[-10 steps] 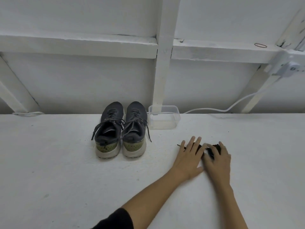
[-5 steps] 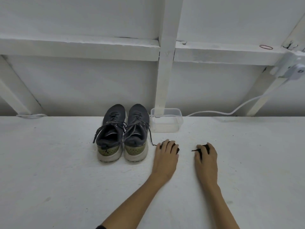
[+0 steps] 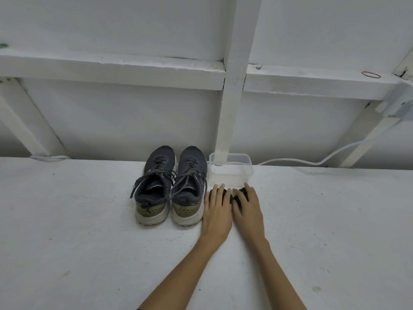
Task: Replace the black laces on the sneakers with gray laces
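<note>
Sneakers relaced, old laces not yet stowed

Sneakers (image 3: 156, 162) stand side by side at the back of the tabletop (image 3: 89, 220), heels toward the person; gray laces (image 3: 156, 173) run through the eyelets of both, loose and untied, with the ends trailing over the sides; no black lace shows on either shoe, so the swap itself looks done, though tightening and tying may remain. Just right of the right-hand shoe lies the left hand (image 3: 215, 214), palm down, its fingers (image 3: 215, 193) nearly straight and pressing on the left dark bundle (image 3: 226, 193), which I take for a removed black lace. Beyond the fingertips, against the back edge, sits a clear plastic container (image 3: 230, 154), open-topped, with nothing dark inside. Close beside the left hand is the right hand (image 3: 249, 212); its fingers (image 3: 250, 191) cover the right dark bundle (image 3: 242, 191), likely the second black lace; whether they pinch it or only rest on it I cannot tell. Both bundles lie on the tabletop just before the container, not in it; dropping them in seems the remaining step.
</note>
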Motion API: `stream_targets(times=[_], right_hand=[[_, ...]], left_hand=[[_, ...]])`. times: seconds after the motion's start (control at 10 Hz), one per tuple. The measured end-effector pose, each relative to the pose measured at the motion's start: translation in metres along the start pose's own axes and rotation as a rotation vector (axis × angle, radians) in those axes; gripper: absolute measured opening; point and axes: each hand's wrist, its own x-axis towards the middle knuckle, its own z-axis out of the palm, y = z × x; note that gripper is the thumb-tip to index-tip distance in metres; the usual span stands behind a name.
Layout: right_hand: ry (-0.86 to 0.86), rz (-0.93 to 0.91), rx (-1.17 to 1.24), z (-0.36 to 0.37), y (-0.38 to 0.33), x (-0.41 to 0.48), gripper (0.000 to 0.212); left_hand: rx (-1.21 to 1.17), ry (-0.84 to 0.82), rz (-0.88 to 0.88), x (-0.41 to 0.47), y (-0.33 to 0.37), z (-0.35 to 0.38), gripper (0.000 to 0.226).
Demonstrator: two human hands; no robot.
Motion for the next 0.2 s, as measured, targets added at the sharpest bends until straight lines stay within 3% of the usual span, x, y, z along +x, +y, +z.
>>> stream_targets(times=[0.2], right_hand=[[0.122,-0.029,0.135,-0.006,-0.003,-0.012,0.051]], left_hand=[[-0.281,-0.093,0.157,-0.052,-0.011,-0.033,0.061]])
